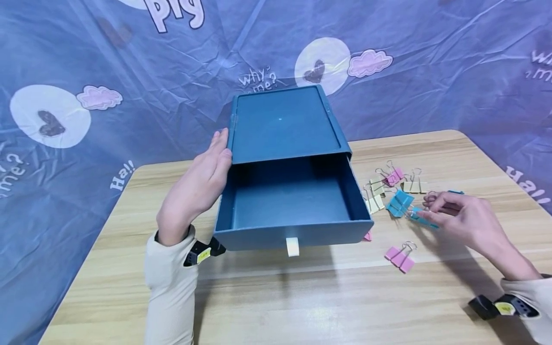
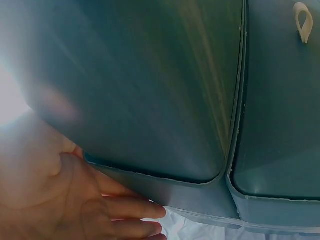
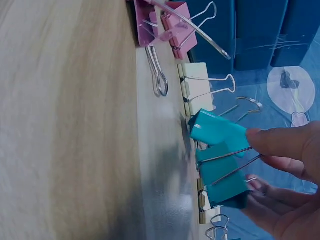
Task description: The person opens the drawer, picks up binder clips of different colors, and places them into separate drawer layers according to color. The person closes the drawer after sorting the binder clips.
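Observation:
My left hand [image 1: 196, 184] lies with extended fingers along the left side of the blue drawer box [image 1: 282, 124]; its fingers [image 2: 132, 207] show beside the dark box wall [image 2: 150, 100] in the left wrist view. The box's drawer [image 1: 293, 235] is pulled out and bare inside, with a white tab [image 1: 292, 247] in front. On the right, my right hand [image 1: 467, 220] pinches at the wire handles of a blue binder clip [image 1: 424, 218]. The right wrist view shows the thumb [image 3: 280, 142] by this clip [image 3: 225, 172], against another blue clip [image 3: 215, 127].
Several pink and pale yellow clips lie right of the drawer, among them a pink one [image 1: 393, 176] and a yellow one [image 1: 415, 187]. A pink pair [image 1: 400, 258] lies nearer the front. Behind the wooden table [image 1: 267, 297] hangs a printed blue cloth [image 1: 172, 86].

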Demonstrator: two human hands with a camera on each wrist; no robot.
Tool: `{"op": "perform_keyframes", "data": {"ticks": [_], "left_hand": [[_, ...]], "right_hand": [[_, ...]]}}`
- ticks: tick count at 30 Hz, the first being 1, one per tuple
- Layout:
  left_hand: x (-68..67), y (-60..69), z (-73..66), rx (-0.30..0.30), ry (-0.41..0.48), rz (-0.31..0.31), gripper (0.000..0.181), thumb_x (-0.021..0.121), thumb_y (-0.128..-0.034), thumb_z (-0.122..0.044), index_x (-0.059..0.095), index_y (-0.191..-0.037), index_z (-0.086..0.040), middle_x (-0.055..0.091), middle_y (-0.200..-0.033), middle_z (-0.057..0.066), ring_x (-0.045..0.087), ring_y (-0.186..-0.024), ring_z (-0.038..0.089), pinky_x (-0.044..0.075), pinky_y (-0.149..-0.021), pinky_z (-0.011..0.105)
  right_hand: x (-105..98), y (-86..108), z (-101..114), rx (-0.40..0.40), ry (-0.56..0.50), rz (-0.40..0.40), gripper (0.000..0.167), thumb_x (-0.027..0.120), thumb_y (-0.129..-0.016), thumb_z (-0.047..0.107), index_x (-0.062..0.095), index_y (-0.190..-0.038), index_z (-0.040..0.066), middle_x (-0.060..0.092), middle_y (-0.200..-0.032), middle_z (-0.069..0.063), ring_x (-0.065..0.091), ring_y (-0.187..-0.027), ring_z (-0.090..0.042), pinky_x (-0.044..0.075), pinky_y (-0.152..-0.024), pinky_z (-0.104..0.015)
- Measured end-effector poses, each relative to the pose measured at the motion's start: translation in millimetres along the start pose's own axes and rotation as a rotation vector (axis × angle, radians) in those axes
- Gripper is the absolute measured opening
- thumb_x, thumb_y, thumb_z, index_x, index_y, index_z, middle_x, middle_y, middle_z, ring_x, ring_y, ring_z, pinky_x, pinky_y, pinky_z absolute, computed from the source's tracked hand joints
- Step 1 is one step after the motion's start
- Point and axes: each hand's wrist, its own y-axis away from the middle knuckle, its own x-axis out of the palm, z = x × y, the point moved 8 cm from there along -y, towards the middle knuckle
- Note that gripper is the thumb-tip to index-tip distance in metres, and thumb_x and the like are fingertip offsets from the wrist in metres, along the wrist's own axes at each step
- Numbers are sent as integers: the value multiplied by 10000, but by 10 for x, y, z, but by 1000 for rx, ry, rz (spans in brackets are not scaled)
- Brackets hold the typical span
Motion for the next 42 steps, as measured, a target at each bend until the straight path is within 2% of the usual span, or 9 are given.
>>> {"op": "perform_keyframes", "data": {"ticks": [2,5,13,20,25,31,35,37,42], "left_hand": [[-1,0,-3,3,1,-2,604,158,-1044,-347,90,-1530,7,67,-1604,95,23,-1466,203,78,-1185,396],[-2,3,-6,3,2,-4,606,158,-1044,-349,86,-1530,5,67,-1604,89,18,-1466,195,77,-1186,395],[-9,14,-12,0,-2,-11,606,156,-1042,-351,88,-1531,1,70,-1605,80,12,-1463,175,78,-1186,387],[-3,17,-25,-1,5,-7,606,160,-1044,-357,85,-1533,-7,54,-1605,78,21,-1464,183,83,-1186,390],[6,19,-23,-1,13,-6,606,162,-1043,-358,86,-1533,-10,49,-1605,78,19,-1464,175,80,-1186,374],[21,17,-20,-1,9,-7,604,164,-1044,-353,90,-1531,-4,51,-1603,96,22,-1465,185,83,-1186,381],[31,25,-16,-8,6,-7,604,168,-1044,-347,96,-1529,5,56,-1602,104,29,-1465,187,87,-1185,380],[31,26,-19,-10,8,-6,604,169,-1043,-345,99,-1528,7,57,-1601,106,30,-1465,185,85,-1186,372],[37,24,-11,-13,9,6,599,156,-1045,-338,87,-1527,11,43,-1602,104,15,-1464,184,75,-1186,369]], "right_hand": [[-11,10,-16,33,-48,-12,179,849,-737,267,717,-727,145,720,-862,159,494,-724,238,378,-623,-84],[-22,30,10,38,-123,-40,218,858,-729,224,738,-837,78,586,-791,392,559,-680,203,421,-602,-42],[-39,52,85,9,-275,-77,371,831,-743,65,663,-1062,-23,649,-835,331,614,-748,152,479,-617,-62],[-181,51,28,98,-287,-66,296,817,-773,115,682,-1035,100,638,-828,358,592,-753,185,457,-597,-48],[-247,50,88,107,-389,-60,250,795,-781,45,700,-991,142,657,-886,335,611,-790,160,474,-619,-55],[-310,33,398,-112,-554,-80,230,695,-745,-207,651,-942,-97,699,-1060,122,652,-948,36,505,-727,-121],[-336,52,616,-262,-682,-41,272,616,-724,-308,637,-960,-173,679,-1154,-19,655,-1020,-59,506,-782,-163],[-362,64,705,-289,-664,-41,293,611,-724,-313,646,-983,-179,674,-1173,-21,660,-1015,-65,503,-793,-161],[-432,72,913,-323,-475,-99,325,657,-704,-291,666,-1003,-165,681,-1161,7,636,-1060,-59,486,-821,-119]]}}
